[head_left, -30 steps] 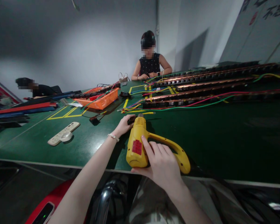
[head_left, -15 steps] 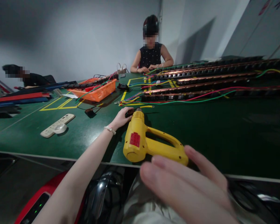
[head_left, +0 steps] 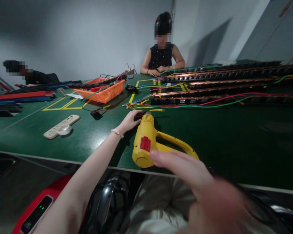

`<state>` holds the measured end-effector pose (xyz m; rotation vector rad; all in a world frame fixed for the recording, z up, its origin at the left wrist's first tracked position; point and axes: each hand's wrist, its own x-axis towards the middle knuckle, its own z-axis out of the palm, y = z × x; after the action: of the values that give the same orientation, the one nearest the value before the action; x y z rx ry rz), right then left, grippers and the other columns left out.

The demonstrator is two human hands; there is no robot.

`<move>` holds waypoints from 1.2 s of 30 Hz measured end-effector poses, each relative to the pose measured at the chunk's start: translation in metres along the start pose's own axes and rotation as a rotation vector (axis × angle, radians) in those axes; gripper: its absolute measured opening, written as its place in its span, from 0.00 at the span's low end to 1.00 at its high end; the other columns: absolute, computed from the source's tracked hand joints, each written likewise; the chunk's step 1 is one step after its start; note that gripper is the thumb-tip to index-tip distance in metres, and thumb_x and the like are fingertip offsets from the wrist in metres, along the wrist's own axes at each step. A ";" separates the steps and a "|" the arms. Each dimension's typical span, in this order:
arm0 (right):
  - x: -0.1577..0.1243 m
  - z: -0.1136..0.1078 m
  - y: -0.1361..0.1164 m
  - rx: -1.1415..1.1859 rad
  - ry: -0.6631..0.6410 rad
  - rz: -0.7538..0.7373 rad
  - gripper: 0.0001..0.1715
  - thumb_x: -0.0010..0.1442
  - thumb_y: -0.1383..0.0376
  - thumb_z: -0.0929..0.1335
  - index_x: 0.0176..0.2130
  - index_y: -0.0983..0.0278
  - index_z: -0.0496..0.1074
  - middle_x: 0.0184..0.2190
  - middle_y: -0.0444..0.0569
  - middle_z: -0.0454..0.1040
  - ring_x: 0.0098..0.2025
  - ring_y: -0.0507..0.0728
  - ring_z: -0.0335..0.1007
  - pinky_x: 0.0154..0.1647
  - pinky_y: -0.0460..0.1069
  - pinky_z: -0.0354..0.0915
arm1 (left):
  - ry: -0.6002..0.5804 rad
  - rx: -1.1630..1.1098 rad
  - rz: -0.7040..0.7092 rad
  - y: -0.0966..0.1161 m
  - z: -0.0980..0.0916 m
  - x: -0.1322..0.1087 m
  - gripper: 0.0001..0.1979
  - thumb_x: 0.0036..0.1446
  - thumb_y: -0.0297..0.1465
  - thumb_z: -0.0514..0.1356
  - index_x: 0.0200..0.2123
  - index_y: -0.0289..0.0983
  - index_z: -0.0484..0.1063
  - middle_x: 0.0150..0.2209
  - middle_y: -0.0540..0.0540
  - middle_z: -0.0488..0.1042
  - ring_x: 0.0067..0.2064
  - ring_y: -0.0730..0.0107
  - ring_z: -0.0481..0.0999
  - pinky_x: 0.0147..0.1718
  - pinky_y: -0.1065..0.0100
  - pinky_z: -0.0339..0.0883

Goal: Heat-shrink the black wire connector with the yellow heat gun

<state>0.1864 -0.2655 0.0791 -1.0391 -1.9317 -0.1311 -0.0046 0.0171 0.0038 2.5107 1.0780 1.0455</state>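
Observation:
A yellow heat gun [head_left: 144,136] with a red label lies near the table's front edge, its nozzle facing away from me. Beside the nozzle, my left hand [head_left: 130,121] rests low over the table, fingers closed around a dark piece [head_left: 139,115] that they mostly hide. My right hand [head_left: 197,182] is raised close to the camera, in front of the heat gun's handle. It is smeared by motion, but fingers stretch out to the left and nothing shows in them. A yellow-sleeved wire end [head_left: 156,110] lies just beyond the nozzle.
Long black strips with copper bars [head_left: 210,92] and coloured wires [head_left: 141,103] cover the far right. An orange basket [head_left: 104,95] stands left of centre. A cream power strip [head_left: 61,126] and tape roll [head_left: 64,130] lie at left. Two people [head_left: 162,55] sit beyond the table.
My right hand has shifted down and turned, with its fingers bunched closer than before. The left hand keeps its place by the nozzle. The view has shifted slightly.

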 end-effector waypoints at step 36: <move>-0.034 -0.010 0.148 -0.746 -0.033 0.085 0.30 0.57 0.40 0.60 0.33 0.64 0.67 0.25 0.46 0.70 0.25 0.55 0.65 0.29 0.50 0.56 | 0.069 0.161 -0.030 0.017 0.000 -0.002 0.16 0.58 0.34 0.56 0.49 0.35 0.66 0.48 0.39 0.69 0.52 0.58 0.69 0.53 0.54 0.64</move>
<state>0.3051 -0.1964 0.0147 -1.6008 -1.8934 -0.8375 0.0043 0.0036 0.0107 2.5893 1.2627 1.0855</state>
